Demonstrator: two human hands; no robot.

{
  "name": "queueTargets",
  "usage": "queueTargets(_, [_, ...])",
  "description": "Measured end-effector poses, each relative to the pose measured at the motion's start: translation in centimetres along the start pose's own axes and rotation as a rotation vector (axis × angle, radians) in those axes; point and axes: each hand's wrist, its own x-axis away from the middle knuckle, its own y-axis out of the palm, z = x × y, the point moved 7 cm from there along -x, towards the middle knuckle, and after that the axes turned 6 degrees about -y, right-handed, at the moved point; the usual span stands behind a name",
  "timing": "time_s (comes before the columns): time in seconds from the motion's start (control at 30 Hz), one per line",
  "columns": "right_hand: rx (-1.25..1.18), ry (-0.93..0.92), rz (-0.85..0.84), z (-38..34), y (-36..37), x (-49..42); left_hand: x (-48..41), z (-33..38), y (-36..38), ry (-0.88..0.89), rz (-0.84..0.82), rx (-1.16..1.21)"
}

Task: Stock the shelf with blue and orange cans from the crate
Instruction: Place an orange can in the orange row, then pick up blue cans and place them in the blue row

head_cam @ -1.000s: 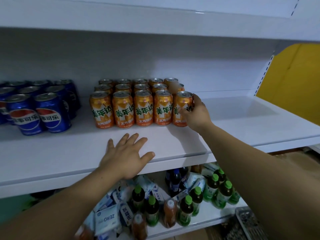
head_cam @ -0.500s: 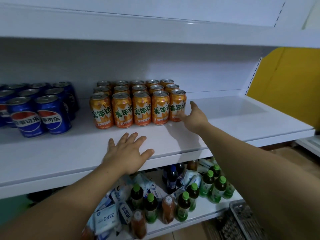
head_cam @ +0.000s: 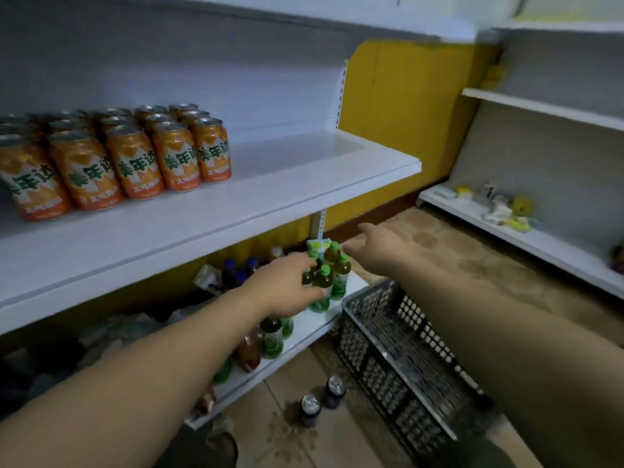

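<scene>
Both hands have left the white metal shelf, where the left lay flat and the right touched the end can half a second ago. They now reach down and to the right, and the view has swung right with them.

At the left, the orange drink cans with green lettering stand in tight rows on that shelf. Below its front edge the left hand is blurred, its fingers loosely extended and gripping nothing, in front of a cluster of green-capped bottles on the lower shelf. Whether it touches them cannot be told.

On the tan floor below, two dark blue cans stand upright just beside the crate. The right hand hovers with fingers spread apart and empty, above the far end of the dark grey perforated plastic crate. At the far right, a second white shelving unit holds a few small items.
</scene>
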Motion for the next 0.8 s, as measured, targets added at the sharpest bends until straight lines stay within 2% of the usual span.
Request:
queueTargets(0.17, [-0.003, 0.103, -0.162, 6.7, 6.0, 4.1, -0.7, -0.3, 12.2, -0.047, -0.304, 0.012])
queueTargets(0.3, [0.02, 0.177, -0.267, 11.3, 11.9, 4.8, -1.3, -3.8, 19.6, -0.118, -0.449, 0.022])
queueTargets(0.47, [-0.019, 0.264, -0.419, 15.8, 20.2, 3.2, -3.9, -8.3, 26.0, -0.23, -0.533, 0.046])
queueTargets(0.67, [-0.067, 0.25, -0.568, 19.0, 30.3, -0.1, -8.7, -11.1, 33.2, -0.307, -0.558, 0.127])
queueTargets(0.8, [-0.096, 0.261, -0.654, 21.2, 37.0, -2.0, -10.9, -13.5, 40.5, -0.404, -0.668, 0.11])
